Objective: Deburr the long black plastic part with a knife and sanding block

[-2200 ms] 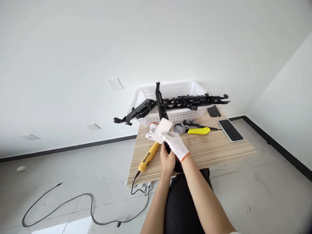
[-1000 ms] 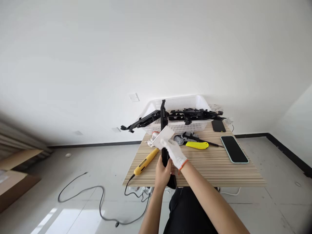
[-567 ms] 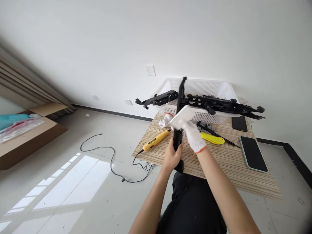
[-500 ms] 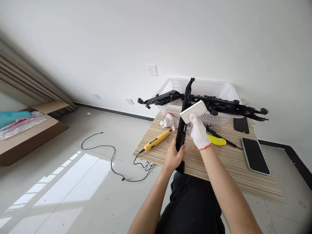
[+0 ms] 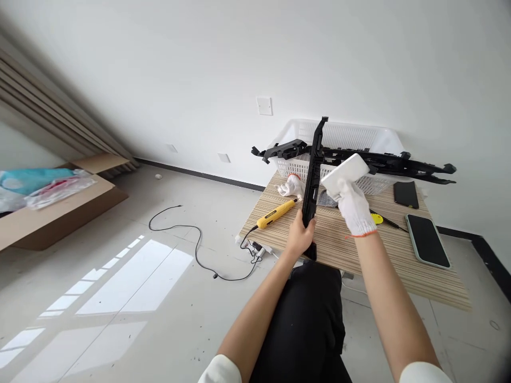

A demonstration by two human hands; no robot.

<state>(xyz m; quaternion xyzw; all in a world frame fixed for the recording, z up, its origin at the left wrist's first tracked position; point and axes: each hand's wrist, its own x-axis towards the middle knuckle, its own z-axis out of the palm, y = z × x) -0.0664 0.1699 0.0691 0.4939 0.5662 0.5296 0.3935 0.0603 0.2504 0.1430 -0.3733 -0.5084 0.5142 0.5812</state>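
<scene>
- Two hands are seen, set apart from each other; clock directions are read from the middle of the table [image 5: 399, 266].
- One long black plastic strip [image 5: 312, 186] is gripped near its lower end by the bare left hand [image 5: 302, 234], whose fingers and thumb are closed around it; it is tilted, with its top pointed toward one o'clock, across the view of the basket's front.
- One white rectangular block [image 5: 345, 174] is clasped by the right hand [image 5: 353, 206], which is covered by one white knit glove with an orange cuff; the block is slanted toward two o'clock, just beside the strip.
- One white slotted basket [image 5: 387, 142] is placed at twelve o'clock; several black plastic parts [image 5: 399, 164] are laid across it, their number hidden by overlap.
- One loose white glove [image 5: 292, 185] is left at ten o'clock, with one yellow corded tool [image 5: 276, 214] below it, pointed toward two o'clock.
- Two phone-like slabs are counted: a black one [image 5: 406, 194] at two o'clock and a pale-green-cased phone [image 5: 428, 241] at three.
- One bright yellow handle [image 5: 376, 218], one thin black rod [image 5: 393, 221] and grey fabric [image 5: 327, 199] are partly hidden by the right hand and block.
</scene>
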